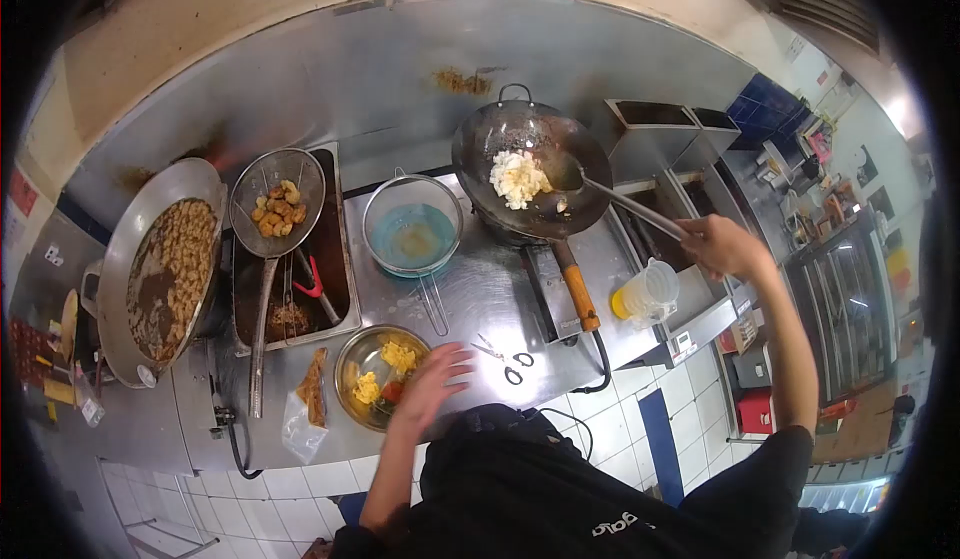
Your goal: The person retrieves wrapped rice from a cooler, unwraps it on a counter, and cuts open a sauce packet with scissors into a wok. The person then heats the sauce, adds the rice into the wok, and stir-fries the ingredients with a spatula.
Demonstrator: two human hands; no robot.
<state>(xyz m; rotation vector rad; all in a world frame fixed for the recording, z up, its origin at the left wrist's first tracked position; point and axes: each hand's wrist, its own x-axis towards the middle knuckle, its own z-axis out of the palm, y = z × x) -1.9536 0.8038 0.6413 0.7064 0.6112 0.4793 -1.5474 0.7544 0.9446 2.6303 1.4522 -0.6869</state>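
**Right hand grips a long-handled metal ladle over a round dark-metal wok**

In the head view, the person's right hand is closed around the end of the ladle's handle, while the ladle's head rests inside the wok, just beside a clump of white rice. The rice lies near the middle of the wok, whose brown wooden handle points towards the person.

The left hand is spread wide, with nothing visible in its grasp. It hangs at the right edge of a round stainless-steel bowl holding yellow egg-like pieces and something red; from this overhead angle it is hard to tell whether the hand touches the rim.

Left of that bowl, a long brown fried piece lies partly in a clear plastic bag. Black-handled scissors lie on the silver metal counter to the right of the left hand. A clear plastic jug with yellow liquid stands below the ladle's handle. Left of the wok, a round wire-mesh sieve sits over a blue container. Further left, a long-handled metal strainer holds golden-brown pieces, near a large grey metal pan of brown frying food.
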